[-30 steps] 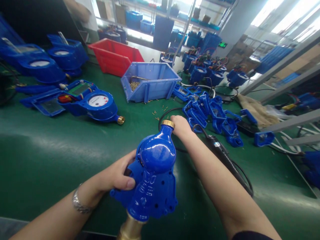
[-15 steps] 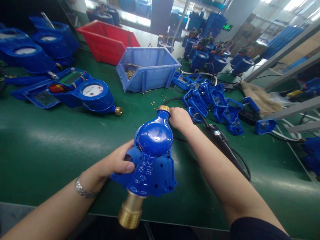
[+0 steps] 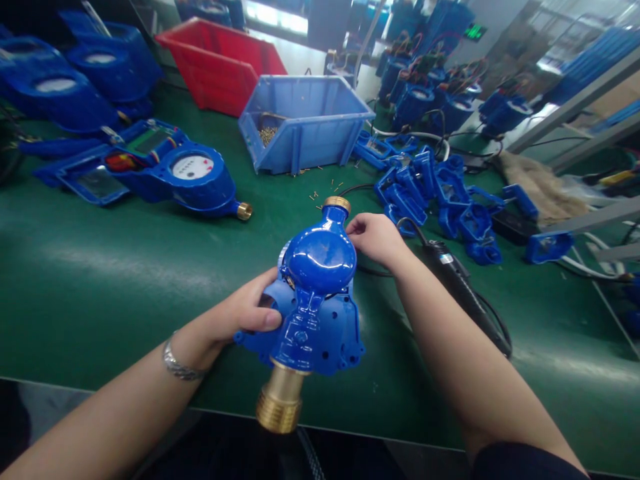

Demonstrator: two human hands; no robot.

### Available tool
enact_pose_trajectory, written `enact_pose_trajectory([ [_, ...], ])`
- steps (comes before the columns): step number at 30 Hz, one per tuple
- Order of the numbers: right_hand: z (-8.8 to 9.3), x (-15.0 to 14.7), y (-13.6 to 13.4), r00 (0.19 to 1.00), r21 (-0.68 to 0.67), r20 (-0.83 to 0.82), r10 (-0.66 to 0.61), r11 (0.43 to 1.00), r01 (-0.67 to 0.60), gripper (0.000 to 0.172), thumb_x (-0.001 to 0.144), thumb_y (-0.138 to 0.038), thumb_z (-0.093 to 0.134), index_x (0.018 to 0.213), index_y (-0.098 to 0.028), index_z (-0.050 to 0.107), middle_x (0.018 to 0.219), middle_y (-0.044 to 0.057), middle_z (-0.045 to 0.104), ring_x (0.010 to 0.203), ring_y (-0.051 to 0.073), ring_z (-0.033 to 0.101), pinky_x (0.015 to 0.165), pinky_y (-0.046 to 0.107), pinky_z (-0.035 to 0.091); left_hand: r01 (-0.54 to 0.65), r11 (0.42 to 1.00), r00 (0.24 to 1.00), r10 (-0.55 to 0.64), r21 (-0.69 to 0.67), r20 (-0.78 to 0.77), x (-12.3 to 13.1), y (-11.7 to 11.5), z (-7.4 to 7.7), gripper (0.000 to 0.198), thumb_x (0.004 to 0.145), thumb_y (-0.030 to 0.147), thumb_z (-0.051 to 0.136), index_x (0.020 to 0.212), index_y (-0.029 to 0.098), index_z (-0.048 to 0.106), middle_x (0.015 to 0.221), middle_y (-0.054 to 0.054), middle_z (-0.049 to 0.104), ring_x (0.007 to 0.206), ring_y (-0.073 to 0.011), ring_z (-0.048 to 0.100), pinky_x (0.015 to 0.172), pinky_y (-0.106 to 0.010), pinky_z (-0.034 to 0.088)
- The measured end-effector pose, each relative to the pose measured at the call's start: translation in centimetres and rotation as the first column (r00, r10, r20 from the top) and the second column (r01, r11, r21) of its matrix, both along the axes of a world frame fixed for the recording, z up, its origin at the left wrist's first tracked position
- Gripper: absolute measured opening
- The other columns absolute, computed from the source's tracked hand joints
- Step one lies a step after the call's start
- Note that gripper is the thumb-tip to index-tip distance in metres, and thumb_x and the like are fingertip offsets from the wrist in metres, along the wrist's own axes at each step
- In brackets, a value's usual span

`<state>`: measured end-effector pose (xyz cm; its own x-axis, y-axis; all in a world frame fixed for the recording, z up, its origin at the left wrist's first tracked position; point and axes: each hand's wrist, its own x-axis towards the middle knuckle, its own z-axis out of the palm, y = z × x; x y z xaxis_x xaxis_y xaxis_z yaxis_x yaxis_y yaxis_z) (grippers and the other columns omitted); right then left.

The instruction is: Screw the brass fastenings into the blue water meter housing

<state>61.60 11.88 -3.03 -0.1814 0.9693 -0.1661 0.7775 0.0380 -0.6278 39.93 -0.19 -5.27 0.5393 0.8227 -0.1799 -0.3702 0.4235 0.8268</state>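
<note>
I hold a blue water meter body (image 3: 315, 293) with brass threaded ends above the green bench, its underside turned up. My left hand (image 3: 245, 317) grips its left side, thumb on the housing. My right hand (image 3: 377, 237) hovers beside the meter's upper right, fingers pinched together; whether something small is between them I cannot tell. Loose brass screws (image 3: 325, 190) lie on the mat just beyond the meter. A black electric screwdriver (image 3: 457, 280) with its cable rests under my right forearm.
A light-blue bin (image 3: 305, 127) with brass screws and a red bin (image 3: 220, 60) stand behind. An assembled meter (image 3: 193, 177) with a dial lies at left, more meters beyond. A heap of blue plastic covers (image 3: 435, 200) sits right of centre. Metal rack rails cross the right side.
My right hand drew back from the screws on the mat toward the meter, fingers pinched. The meter shifted slightly toward me in my left hand. The view tilted downward.
</note>
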Motion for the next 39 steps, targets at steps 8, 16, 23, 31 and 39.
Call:
enact_pose_trajectory([
  [8,0.9,1.8,-3.8,0.798,-0.304,-0.557,-0.231,0.95,0.062,0.012,0.058,-0.011,0.062,0.065,-0.015,0.053,0.049,-0.003,0.058,0.047,0.012,0.059,0.048,0.023,0.05,0.01,0.999,0.999,-0.009,-0.035,0.042,0.3,-0.2,0.4,0.051,0.06,0.034,0.079,0.108,0.025,0.065,0.097,-0.006,0.071,0.088,-0.0251,0.067,0.076,-0.031,0.054],
  [16,0.8,3.2,-7.9,0.605,-0.464,-0.721,-0.339,0.884,-0.057,0.018,0.053,-0.015,0.071,0.063,-0.015,0.055,0.052,-0.002,0.06,0.046,0.012,0.059,0.045,0.021,0.048,-0.003,0.999,1.0,0.003,-0.047,0.01,0.0,-0.1,0.3,0.051,0.058,0.034,0.08,0.106,0.024,0.067,0.094,-0.007,0.072,0.084,-0.0263,0.068,0.074,-0.033,0.055],
  [23,1.1,4.1,-11.1,0.551,-0.541,-0.738,-0.39,0.83,-0.138,0.018,0.06,-0.019,0.077,0.072,-0.012,0.066,0.056,0.002,0.066,0.052,0.011,0.062,0.053,0.02,0.05,0.002,0.999,1.0,-0.003,-0.042,-0.025,0.0,-0.1,-0.1,0.049,0.057,0.039,0.08,0.103,0.027,0.068,0.096,-0.005,0.072,0.083,-0.0265,0.069,0.071,-0.033,0.056],
  [31,2.5,4.0,-13.8,0.49,-0.478,-0.811,-0.318,0.844,-0.243,0.009,0.068,-0.02,0.076,0.073,-0.015,0.07,0.064,0.002,0.066,0.057,0.011,0.063,0.056,0.021,0.05,0.009,1.0,0.999,-0.009,-0.009,-0.032,0.1,0.2,0.0,0.053,0.058,0.042,0.078,0.106,0.023,0.066,0.097,-0.006,0.071,0.089,-0.0256,0.067,0.078,-0.032,0.053],
  [39,5.3,2.7,-14.6,0.813,-0.419,-0.564,-0.146,0.899,-0.13,0.005,0.067,-0.012,0.063,0.068,-0.016,0.064,0.061,0.0,0.063,0.055,0.012,0.059,0.051,0.022,0.045,-0.119,0.993,0.987,0.116,-0.026,-0.112,0.6,-0.2,0.4,0.054,0.053,0.043,0.079,0.101,0.02,0.068,0.092,-0.009,0.072,0.083,-0.0269,0.067,0.073,-0.032,0.053],
])
